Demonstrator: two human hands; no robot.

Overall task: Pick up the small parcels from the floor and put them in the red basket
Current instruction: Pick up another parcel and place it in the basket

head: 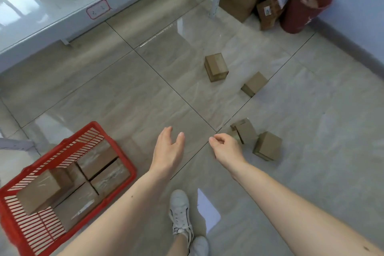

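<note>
red slatted plastic basket point(122, 153): on the tiled floor at the person's left, within arm's reach, several brown cardboard parcels already lying inside.
left hand point(168, 151): empty, fingers spread and relaxed, out in front beside the basket, likely free for the next pick.
right hand point(226, 147): holds nothing, fingers loosely curled, just beside the nearest small brown cardboard parcels point(267, 146).
parcels left on floor: two close by at the right, two farther off point(216, 67), apart from each other.
next: probably the near pair.
</note>
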